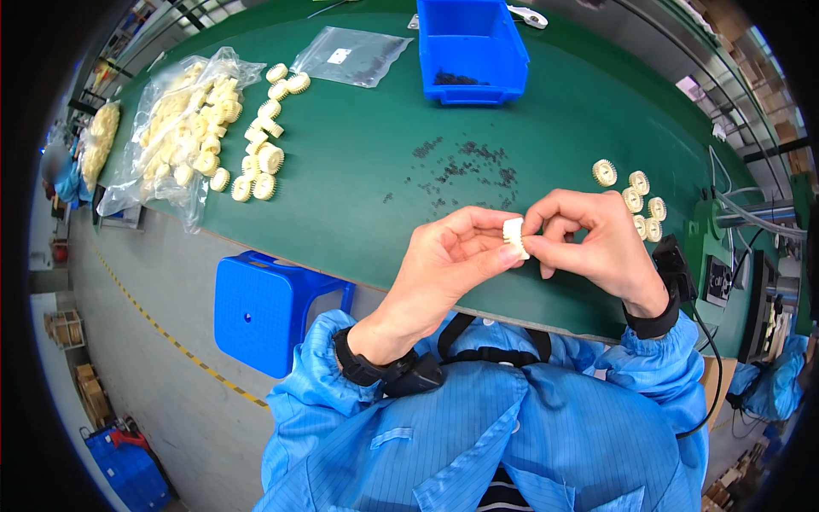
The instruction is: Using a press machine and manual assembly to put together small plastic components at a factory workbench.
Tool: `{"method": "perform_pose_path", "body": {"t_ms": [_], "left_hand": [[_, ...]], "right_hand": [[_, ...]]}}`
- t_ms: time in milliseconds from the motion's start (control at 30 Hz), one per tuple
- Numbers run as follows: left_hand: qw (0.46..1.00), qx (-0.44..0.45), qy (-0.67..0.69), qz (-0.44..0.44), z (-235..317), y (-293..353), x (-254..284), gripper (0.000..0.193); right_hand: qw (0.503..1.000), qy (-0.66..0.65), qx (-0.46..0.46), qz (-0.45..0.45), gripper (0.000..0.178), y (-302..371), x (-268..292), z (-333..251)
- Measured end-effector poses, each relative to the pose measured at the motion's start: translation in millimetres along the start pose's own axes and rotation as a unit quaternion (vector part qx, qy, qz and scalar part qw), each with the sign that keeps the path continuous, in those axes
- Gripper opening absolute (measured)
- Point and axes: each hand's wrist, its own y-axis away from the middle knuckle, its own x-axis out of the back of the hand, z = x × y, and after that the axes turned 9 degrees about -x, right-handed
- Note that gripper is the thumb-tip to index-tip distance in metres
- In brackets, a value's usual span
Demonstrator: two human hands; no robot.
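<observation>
Cream plastic toothed gear pinched between left hand and right hand fingertips, closed on it, lifted off green mat; loose dark screws at 12 o'clock.

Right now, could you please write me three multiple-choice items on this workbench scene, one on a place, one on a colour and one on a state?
1. Where do the finished-looking gears lie in a small group?
A. On the mat by the right hand
B. Inside the bin
C. On the stool

2. What colour is the plastic bin at the far edge of the mat?
A. Red
B. Blue
C. Yellow

3. How is the cream gear held?
A. Lying loose on the mat
B. In the left hand alone
C. Pinched between both hands

Answers: 1 A, they lie on the green mat beside the right hand. 2 B, its walls are blue. 3 C, fingers of the left hand and the right hand meet on it.
</observation>
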Motion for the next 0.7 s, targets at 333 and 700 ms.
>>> {"method": "perform_pose_path", "body": {"t_ms": [333,700], "left_hand": [[1.000,-0.005,-0.005,-0.003,1.6,0.2,11.3,0.041],[0.640,-0.316,-0.690,0.120,53.5,3.2,75.3,0.026]], "right_hand": [[0.987,0.091,0.047,0.121,0.032,8.9,-11.0,-7.2],[0.886,0.388,0.030,0.253,0.041,35.9,1.2,50.1]]}}
